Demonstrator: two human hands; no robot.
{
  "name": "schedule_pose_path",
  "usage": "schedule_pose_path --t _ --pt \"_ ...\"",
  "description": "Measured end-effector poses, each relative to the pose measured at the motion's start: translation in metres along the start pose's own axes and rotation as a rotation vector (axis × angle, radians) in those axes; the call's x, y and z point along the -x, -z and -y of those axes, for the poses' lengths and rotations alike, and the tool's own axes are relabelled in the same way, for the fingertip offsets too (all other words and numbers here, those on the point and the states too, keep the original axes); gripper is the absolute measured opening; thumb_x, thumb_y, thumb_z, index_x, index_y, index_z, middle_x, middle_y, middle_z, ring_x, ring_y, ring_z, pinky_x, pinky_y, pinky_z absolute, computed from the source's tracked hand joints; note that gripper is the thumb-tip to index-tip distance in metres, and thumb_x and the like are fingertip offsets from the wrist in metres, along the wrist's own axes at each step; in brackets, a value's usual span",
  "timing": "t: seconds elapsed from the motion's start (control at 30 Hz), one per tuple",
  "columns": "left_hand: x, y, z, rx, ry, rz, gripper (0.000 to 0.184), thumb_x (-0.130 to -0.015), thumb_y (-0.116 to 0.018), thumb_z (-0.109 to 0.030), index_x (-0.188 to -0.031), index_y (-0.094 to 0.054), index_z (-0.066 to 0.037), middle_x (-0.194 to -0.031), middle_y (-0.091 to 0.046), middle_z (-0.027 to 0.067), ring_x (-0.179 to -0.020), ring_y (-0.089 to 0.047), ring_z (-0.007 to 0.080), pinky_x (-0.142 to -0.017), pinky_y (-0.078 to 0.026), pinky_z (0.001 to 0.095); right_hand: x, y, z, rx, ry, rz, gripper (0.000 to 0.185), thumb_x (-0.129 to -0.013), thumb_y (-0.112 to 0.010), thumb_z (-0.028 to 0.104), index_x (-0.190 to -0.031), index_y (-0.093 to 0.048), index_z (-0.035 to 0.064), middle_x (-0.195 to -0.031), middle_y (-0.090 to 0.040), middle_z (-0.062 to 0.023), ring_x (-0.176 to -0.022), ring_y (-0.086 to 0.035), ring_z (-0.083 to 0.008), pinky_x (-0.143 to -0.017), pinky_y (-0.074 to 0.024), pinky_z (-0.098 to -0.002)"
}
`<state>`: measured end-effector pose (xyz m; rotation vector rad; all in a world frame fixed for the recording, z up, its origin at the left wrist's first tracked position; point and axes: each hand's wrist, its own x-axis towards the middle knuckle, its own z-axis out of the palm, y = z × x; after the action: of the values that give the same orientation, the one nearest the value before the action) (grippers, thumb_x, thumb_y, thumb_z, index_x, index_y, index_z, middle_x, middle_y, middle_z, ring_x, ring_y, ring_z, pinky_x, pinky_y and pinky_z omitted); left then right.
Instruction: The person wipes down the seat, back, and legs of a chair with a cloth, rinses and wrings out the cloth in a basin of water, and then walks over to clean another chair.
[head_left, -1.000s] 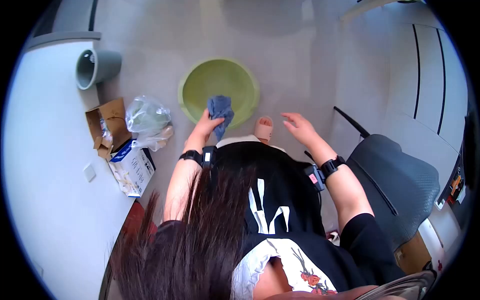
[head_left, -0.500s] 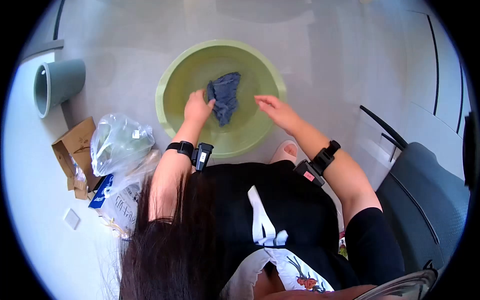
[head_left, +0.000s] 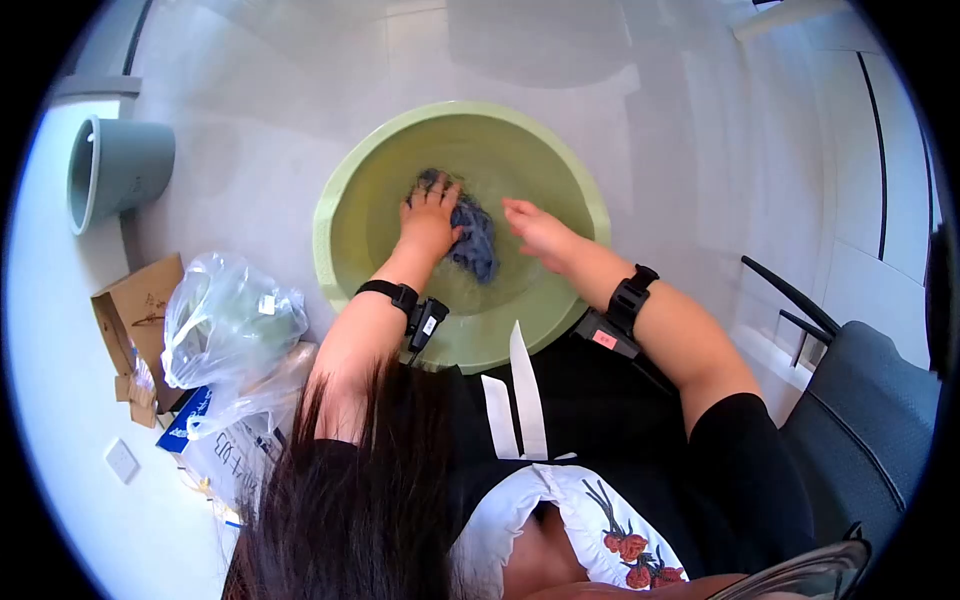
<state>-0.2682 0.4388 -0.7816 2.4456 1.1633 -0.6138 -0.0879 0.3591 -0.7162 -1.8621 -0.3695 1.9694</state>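
Basin (head_left: 328,230), one: rim partly hidden beneath my arms (head_left: 690,345).
Cloth (head_left: 477,242), one: part covered by my left hand (head_left: 430,218).
Right hand (head_left: 540,238), mine: palm out of view.
Left of the basin: bin (head_left: 142,165), bottom unseen; plastic bag (head_left: 230,315), contents indistinct; white box (head_left: 232,455), partly covered, lettering unreadable.
Right of the basin: chair (head_left: 865,415), cut off by the view's edge.

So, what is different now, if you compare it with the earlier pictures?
The blue cloth, first gripped by the left hand at the near side of the green basin, now lies wet inside it. The left hand has let go its grip and presses on it, fingers spread. The right hand moved from outside to over the basin. The bin still lies on its side.
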Motion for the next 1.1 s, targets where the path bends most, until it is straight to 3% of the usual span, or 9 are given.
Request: schedule_pose_path --t 0.1,0.23,0.43,0.57,0.6,0.7,0.8,0.93,1.1 --pt "0.011 0.009 0.005 0.336 0.123 -0.042 0.078 -0.083 -0.063 -0.047 -0.146 -0.026 -0.021 -0.153 -0.021 0.0096 -0.138 -0.025 0.0341 -0.103 -0.03 0.0593 -0.003 -0.01 -0.006 -0.002 -0.038 0.064 0.055 -0.098 -0.038 0.043 -0.146 -0.026 0.0204 -0.151 -0.026 -0.0069 -0.14 -0.021 -0.0283 -0.108 -0.0218 -0.0535" --pt "0.034 0.039 -0.001 -0.049 0.103 0.006 0.074 -0.083 -0.063 -0.046 -0.145 -0.029 -0.025 -0.148 -0.029 0.015 -0.135 -0.03 0.0366 -0.102 -0.036 0.0545 -0.001 -0.028 -0.01 -0.063 -0.022 -0.014 0.058 -0.097 -0.039 0.047 -0.147 -0.026 0.0191 -0.151 -0.028 -0.0089 -0.138 -0.024 -0.0274 -0.108 -0.0232 -0.0502" --pt "-0.003 -0.03 0.029 -0.007 -0.161 0.072 0.092 -0.068 -0.078 -0.032 -0.145 -0.027 -0.028 -0.148 -0.029 0.0128 -0.134 -0.032 0.0365 -0.105 -0.035 0.0485 -0.022 -0.03 -0.032 -0.154 0.077 -0.039 0.067 -0.095 -0.037 0.054 -0.15 -0.017 0.0201 -0.154 -0.019 -0.0092 -0.141 -0.016 -0.0295 -0.109 -0.0109 -0.0581" --pt "0.006 -0.028 -0.001 0.872 0.546 -0.16 0.094 -0.069 -0.07 -0.012 -0.147 -0.018 -0.014 -0.138 -0.039 0.0235 -0.129 -0.039 0.0364 -0.103 -0.038 0.0393 -0.027 -0.025 -0.035 -0.288 -0.033 -0.004 0.073 -0.093 -0.034 0.062 -0.15 -0.014 0.0212 -0.156 -0.01 -0.006 -0.143 -0.009 -0.0288 -0.11 -0.0082 -0.0595" --pt "0.008 -0.039 -0.005 0.914 0.464 -0.171 0.096 -0.067 -0.07 -0.016 -0.146 -0.016 -0.008 -0.129 -0.046 0.0254 -0.122 -0.046 0.0345 -0.098 -0.042 0.0407 -0.026 -0.025 -0.034 -0.331 -0.069 0.035 0.075 -0.092 -0.034 0.064 -0.15 -0.013 0.0214 -0.157 -0.008 -0.0049 -0.143 -0.007 -0.0287 -0.11 -0.0076 -0.0599" --pt "0.03 -0.014 -0.028 1.415 0.249 -0.076 0.094 -0.069 -0.069 -0.014 -0.146 -0.017 -0.009 -0.122 -0.053 0.0215 -0.11 -0.055 0.0312 -0.09 -0.047 0.0379 -0.023 -0.035 -0.03 -0.411 0.011 0.205 0.078 -0.09 -0.027 0.069 -0.15 -0.007 0.0227 -0.153 -0.018 -0.0112 -0.14 -0.017 -0.0341 -0.111 -0.0133 -0.0577" --pt "0.068 0.028 -0.039 1.328 0.01 -0.05 0.076 -0.075 -0.072 -0.017 -0.137 -0.03 -0.009 -0.118 -0.055 0.0207 -0.099 -0.06 0.0275 -0.085 -0.049 0.0352 -0.043 -0.026 -0.033 -0.635 0.15 0.314 0.078 -0.09 -0.03 0.068 -0.15 -0.01 0.0213 -0.143 -0.036 -0.0118 -0.127 -0.042 -0.0301 -0.104 -0.0345 -0.0507" --pt "0.092 0.028 -0.041 1.312 -0.144 -0.018 0.053 -0.08 -0.072 -0.019 -0.123 -0.042 -0.008 -0.106 -0.06 0.013 -0.09 -0.06 0.0205 -0.08 -0.049 0.0319 -0.016 -0.03 -0.008 -0.755 -0.016 0.227 0.063 -0.091 -0.038 0.064 -0.13 -0.042 0.0144 -0.109 -0.06 -0.0084 -0.091 -0.062 -0.0207 -0.076 -0.0541 -0.0386" --pt "0.086 0.032 -0.049 1.329 -0.137 -0.058 0.034 -0.086 -0.066 -0.02 -0.112 -0.047 -0.006 -0.095 -0.061 0.0107 -0.084 -0.058 0.0185 -0.075 -0.048 0.0328 -0.021 -0.046 -0.029 -0.798 0.082 0.135 0.056 -0.084 -0.053 0.064 -0.103 -0.052 0.0116 -0.088 -0.059 -0.0062 -0.076 -0.06 -0.0187 -0.068 -0.0525 -0.0363"
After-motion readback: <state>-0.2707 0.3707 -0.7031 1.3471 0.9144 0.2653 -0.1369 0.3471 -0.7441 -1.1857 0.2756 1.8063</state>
